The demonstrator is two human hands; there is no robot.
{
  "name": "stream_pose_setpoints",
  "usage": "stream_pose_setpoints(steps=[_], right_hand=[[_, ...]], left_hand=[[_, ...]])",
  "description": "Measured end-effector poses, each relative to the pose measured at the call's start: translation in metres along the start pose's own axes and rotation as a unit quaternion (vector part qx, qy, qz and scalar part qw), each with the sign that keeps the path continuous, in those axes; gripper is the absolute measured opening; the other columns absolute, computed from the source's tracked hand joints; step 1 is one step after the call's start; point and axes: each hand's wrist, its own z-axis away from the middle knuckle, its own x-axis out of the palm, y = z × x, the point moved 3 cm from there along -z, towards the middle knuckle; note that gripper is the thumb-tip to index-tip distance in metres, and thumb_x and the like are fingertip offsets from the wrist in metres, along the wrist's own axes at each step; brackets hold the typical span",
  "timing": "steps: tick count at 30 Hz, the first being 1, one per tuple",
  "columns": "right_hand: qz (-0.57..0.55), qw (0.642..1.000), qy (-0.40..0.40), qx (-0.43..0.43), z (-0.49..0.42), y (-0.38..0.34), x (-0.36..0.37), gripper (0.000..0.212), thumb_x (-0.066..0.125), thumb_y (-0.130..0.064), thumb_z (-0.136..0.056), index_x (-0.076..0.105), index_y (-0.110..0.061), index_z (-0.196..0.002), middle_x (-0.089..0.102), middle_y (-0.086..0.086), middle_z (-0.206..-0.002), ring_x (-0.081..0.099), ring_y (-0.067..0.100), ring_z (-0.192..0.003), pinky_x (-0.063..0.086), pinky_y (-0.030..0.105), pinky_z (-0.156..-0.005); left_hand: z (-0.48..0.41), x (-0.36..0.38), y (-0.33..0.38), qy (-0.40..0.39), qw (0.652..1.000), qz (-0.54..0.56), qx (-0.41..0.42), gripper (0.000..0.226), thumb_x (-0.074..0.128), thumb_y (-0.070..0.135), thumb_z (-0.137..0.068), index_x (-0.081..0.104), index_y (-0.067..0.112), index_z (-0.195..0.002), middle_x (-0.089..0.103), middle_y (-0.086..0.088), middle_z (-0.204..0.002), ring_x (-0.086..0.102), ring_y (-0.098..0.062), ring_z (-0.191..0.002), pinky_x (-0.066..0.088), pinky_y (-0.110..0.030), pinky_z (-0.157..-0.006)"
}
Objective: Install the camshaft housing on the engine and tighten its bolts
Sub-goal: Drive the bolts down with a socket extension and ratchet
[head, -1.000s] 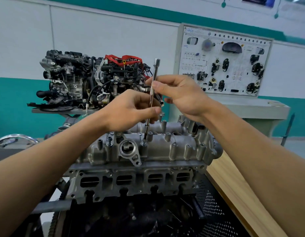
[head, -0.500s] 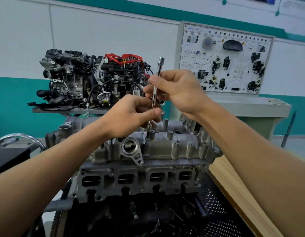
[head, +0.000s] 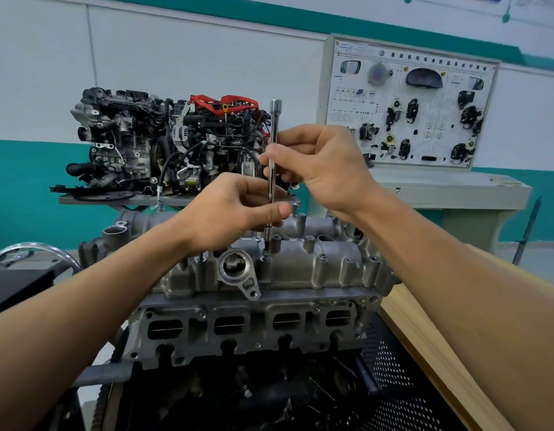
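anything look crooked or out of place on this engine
Nothing stands out. The camshaft housing sits level on the engine, and the extension bar stands near upright on a bolt, pinched by the left hand and right hand.

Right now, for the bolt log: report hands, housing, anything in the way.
Left hand pinches extension bar low, right hand pinches it higher. Bar near upright, tip on a bolt of the seated camshaft housing. No obstruction seen around it.

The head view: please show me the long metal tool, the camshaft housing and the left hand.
long metal tool (head: 274, 127): head view, bare upper shaft.
camshaft housing (head: 337, 272): head view, front wall.
left hand (head: 229, 213): head view, back of the hand.
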Motion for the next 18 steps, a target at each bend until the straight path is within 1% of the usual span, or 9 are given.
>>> stream_pose_setpoints(steps=[2,4,7,9,11,13,14,16,18], right_hand=[[0.019,0.999,0.05,-0.002,-0.0017,0.0022,-0.0023,0.013,0.083,-0.01,-0.078,0.07,-0.012,-0.078,0.074,0.001,-0.067,0.066,0.011,-0.059,0.054,0.023,-0.058],[0.017,0.998,0.065,0.005,-0.0026,0.0048,-0.0019,0.018,0.087,-0.014,-0.074,0.069,-0.012,-0.079,0.073,0.002,-0.067,0.067,0.011,-0.06,0.054,0.023,-0.059],[0.012,1.0,0.004,0.019,-0.003,0.0028,0.0021,0.008,0.074,-0.017,-0.088,0.07,-0.011,-0.087,0.075,0.005,-0.08,0.071,0.016,-0.071,0.054,0.024,-0.063],[-0.024,0.998,-0.046,0.036,-0.0025,0.0002,0.0018,0.014,0.058,-0.014,-0.099,0.069,-0.008,-0.094,0.076,0.008,-0.088,0.071,0.02,-0.076,0.059,0.029,-0.069],[-0.044,0.996,-0.059,0.047,-0.0009,-0.003,0.001,0.015,0.054,-0.008,-0.101,0.068,-0.004,-0.096,0.075,0.01,-0.086,0.071,0.022,-0.074,0.061,0.032,-0.071],[-0.003,0.999,-0.025,0.03,-0.0002,-0.0043,0.0004,0.012,0.062,-0.009,-0.096,0.069,-0.003,-0.088,0.076,0.009,-0.079,0.071,0.022,-0.068,0.059,0.03,-0.064],[0.026,1.0,0.004,0.015,-0.0006,-0.004,0.0001,0.011,0.07,-0.011,-0.091,0.07,-0.005,-0.082,0.075,0.007,-0.073,0.069,0.021,-0.063,0.057,0.029,-0.061],[0.074,0.995,0.063,-0.015,-0.0017,-0.0037,-0.0003,0.019,0.082,-0.017,-0.08,0.068,-0.012,-0.069,0.069,0.0,-0.059,0.061,0.013,-0.053,0.052,0.026,-0.055],[0.093,0.993,0.067,-0.022,-0.0033,-0.0028,0.0016,0.021,0.085,-0.024,-0.077,0.068,-0.014,-0.07,0.067,-0.003,-0.056,0.059,0.008,-0.051,0.051,0.022,-0.054]], left_hand=[[0.0028,-0.0018,-0.0018,0.079,0.997,0.004,0.021,0.038,0.081,0.029,-0.071,0.073,0.002,-0.095,0.075,-0.022,-0.085,0.074,-0.036,-0.078,0.063,-0.04,-0.066],[0.0051,-0.0029,-0.0027,0.132,0.99,0.01,0.038,0.033,0.084,0.023,-0.069,0.071,0.0,-0.088,0.074,-0.02,-0.078,0.073,-0.033,-0.068,0.061,-0.038,-0.058],[0.0042,-0.0017,-0.0018,0.095,0.995,-0.006,0.03,0.01,0.075,0.01,-0.085,0.074,0.005,-0.093,0.078,-0.009,-0.082,0.075,-0.026,-0.074,0.061,-0.029,-0.056],[0.0038,-0.0015,-0.0014,0.035,0.999,-0.029,0.017,0.013,0.063,0.005,-0.095,0.073,0.006,-0.104,0.079,-0.002,-0.091,0.076,-0.019,-0.083,0.058,-0.022,-0.062],[0.0044,-0.0014,-0.0013,0.0,0.999,-0.04,0.012,0.018,0.056,0.003,-0.099,0.07,0.004,-0.111,0.079,-0.001,-0.098,0.075,-0.014,-0.089,0.057,-0.02,-0.068],[0.0054,0.0003,0.0006,0.004,0.999,-0.031,0.011,0.016,0.062,0.01,-0.096,0.071,0.006,-0.109,0.079,-0.003,-0.096,0.075,-0.016,-0.091,0.058,-0.023,-0.071],[0.0056,0.0013,0.001,0.021,0.999,-0.026,0.012,0.017,0.069,0.018,-0.09,0.073,0.008,-0.104,0.079,-0.008,-0.092,0.075,-0.019,-0.088,0.06,-0.028,-0.071],[0.0059,0.0014,0.0001,0.08,0.996,-0.038,0.021,0.03,0.08,0.029,-0.076,0.073,0.003,-0.089,0.075,-0.021,-0.082,0.071,-0.026,-0.073,0.059,-0.041,-0.068],[0.0059,0.0003,-0.0003,0.114,0.991,-0.058,0.025,0.028,0.083,0.023,-0.077,0.071,-0.002,-0.079,0.073,-0.024,-0.074,0.066,-0.03,-0.061,0.059,-0.039,-0.062]])
